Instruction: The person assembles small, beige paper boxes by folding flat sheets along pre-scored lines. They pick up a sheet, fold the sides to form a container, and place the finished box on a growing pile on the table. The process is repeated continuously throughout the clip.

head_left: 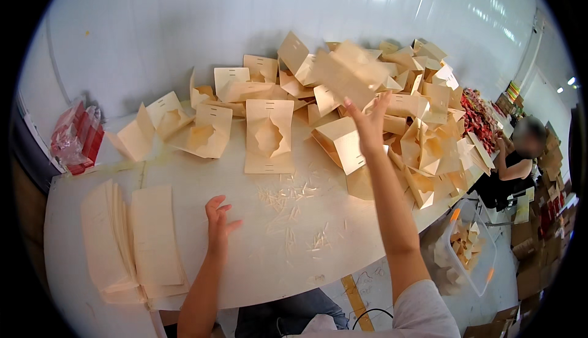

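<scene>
My right hand [369,121] reaches out over the far pile with thumb and fingers spread. Just beyond its fingertips a beige card piece [348,71] is smeared by motion, seemingly loose of the hand; whether the thumb still touches its edge is hard to tell. My left hand [219,223] hovers above the near part of the table, fingers apart and slightly bent, holding nothing. One folded card with a jagged-edged cutout [269,136] stands alone in the middle. Small pale slivers [288,196] lie scattered between my hands. Flat card sheets [154,234] form stacks left of my left hand.
A large heap of folded beige cards [429,142] covers the back right of the white table [245,277]. Red packs in clear plastic [78,136] lie at the far left. A clear bin [484,264] stands right of the table. Another person [517,166] sits beyond, by red items.
</scene>
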